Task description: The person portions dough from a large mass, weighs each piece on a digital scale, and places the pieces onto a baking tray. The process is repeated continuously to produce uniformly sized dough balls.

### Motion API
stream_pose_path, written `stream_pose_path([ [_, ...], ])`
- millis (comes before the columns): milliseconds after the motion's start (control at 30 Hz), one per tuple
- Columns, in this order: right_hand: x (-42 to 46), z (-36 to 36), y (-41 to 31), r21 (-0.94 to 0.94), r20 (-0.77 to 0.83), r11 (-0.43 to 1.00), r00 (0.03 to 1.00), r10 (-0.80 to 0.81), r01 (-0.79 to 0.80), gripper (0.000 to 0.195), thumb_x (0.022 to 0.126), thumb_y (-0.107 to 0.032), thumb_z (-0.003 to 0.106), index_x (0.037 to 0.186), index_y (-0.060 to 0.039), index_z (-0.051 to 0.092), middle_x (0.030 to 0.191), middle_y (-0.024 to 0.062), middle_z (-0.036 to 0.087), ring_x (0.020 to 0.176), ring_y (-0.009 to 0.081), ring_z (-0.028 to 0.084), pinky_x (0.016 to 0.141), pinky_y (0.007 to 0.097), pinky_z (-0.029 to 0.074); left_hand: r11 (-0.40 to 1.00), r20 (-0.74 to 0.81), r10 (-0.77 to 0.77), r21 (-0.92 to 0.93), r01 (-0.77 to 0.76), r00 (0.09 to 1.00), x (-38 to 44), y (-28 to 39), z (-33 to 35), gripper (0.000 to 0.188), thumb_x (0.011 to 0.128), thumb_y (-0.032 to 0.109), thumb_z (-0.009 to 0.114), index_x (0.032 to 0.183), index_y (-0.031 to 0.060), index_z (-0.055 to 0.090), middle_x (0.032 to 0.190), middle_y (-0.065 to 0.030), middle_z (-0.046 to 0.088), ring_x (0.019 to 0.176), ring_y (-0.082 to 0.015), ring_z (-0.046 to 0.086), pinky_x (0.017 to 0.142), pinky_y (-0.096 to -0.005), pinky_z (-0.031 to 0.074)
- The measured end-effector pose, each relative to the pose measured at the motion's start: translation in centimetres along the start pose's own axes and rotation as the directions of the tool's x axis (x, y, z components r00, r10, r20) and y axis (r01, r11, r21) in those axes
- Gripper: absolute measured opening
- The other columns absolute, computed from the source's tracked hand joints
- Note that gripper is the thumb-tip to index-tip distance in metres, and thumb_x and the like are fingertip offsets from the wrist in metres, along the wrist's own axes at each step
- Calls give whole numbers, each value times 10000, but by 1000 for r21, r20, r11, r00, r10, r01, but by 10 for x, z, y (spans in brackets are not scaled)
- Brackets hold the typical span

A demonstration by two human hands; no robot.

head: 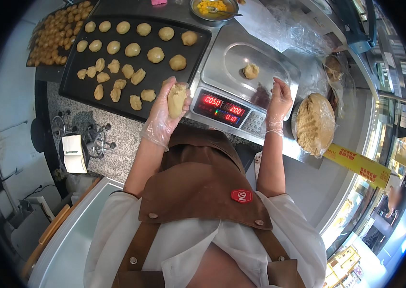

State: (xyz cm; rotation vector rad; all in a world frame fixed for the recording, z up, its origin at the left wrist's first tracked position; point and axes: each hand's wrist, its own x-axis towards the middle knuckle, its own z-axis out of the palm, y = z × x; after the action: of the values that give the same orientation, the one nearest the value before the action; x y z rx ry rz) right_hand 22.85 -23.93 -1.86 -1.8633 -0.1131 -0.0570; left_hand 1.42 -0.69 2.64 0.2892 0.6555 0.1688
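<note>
In a clear plastic glove, my left hand (167,111) grips a lump of pale dough (177,100) over the near right edge of the black baking tray (80,84). A single dough piece (251,71) rests on the steel pan of a digital scale (221,66) with a lit red display. My right hand (280,95), gloved too, hovers at the pan's right side with fingertips pinched together; whether a bit of dough is between them cannot be told. Rounded dough balls (132,49) stand in rows on the tray's far part, with rough dough pieces (115,95) nearer me.
A bowl of dough under plastic film (314,124) stands right of the scale. Beyond the scale is a metal bowl of yellow cubes (213,8) with a spoon. Crumpled plastic (296,36) lies at the back right; another filled tray (53,36) is far left. A yellow box (359,165) sits at right.
</note>
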Motion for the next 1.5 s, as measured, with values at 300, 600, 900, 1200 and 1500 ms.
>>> stream_pose_path([
  [300, -15, 33, -34, -365, 232, 764, 847, -479, 532, 396, 911, -53, 595, 1306, -47, 572, 1298, 201, 575, 1158, 338, 578, 987, 407, 458, 993, 73, -37, -107, 45, 997, 0, 2, -11, 441, 968, 435, 566, 1069, 7, 587, 910, -129, 615, 755, -231, 594, 630, -302, 506],
  [600, -21, 82, -50, -88, 333, 982, 934, -130, 168, 430, 952, -134, 605, 1379, -110, 550, 1151, 172, 679, 1032, 207, 656, 901, 337, 505, 814, 296, -78, -532, 232, 952, -32, 14, -9, 508, 1008, 291, 475, 1384, -46, 418, 1412, -256, 438, 1338, -393, 417, 1096, -459, 410],
  [900, -94, 175, -95, 83, 695, 969, 683, -224, 233, 492, 968, -217, 583, 1397, -10, 461, 1274, 233, 595, 1118, 337, 623, 967, 370, 467, 892, 220, 93, -451, 16, 971, -58, 13, -47, 589, 1023, 489, 411, 1344, -1, 472, 1230, -177, 573, 1160, -311, 575, 845, -371, 589],
  [1200, -141, 152, -143, 283, 777, 910, 485, -402, 302, 297, 899, -193, 638, 1094, 30, 622, 1019, 208, 634, 953, 394, 605, 874, 426, 481, 983, -215, 156, 126, -131, 964, -50, 26, -20, 439, 1037, 483, 395, 1235, 123, 549, 1141, -34, 617, 981, -106, 616, 747, -247, 533],
  [1500, -133, 131, -126, 113, 463, 750, 634, -620, 651, 154, 762, -95, 735, 736, -61, 588, 705, 138, 557, 654, 347, 554, 586, 414, 466, 893, -172, 349, 359, -271, 921, -22, -24, 6, 339, 1006, 386, 490, 1001, 65, 600, 886, -3, 596, 785, -85, 575, 646, -233, 456],
])
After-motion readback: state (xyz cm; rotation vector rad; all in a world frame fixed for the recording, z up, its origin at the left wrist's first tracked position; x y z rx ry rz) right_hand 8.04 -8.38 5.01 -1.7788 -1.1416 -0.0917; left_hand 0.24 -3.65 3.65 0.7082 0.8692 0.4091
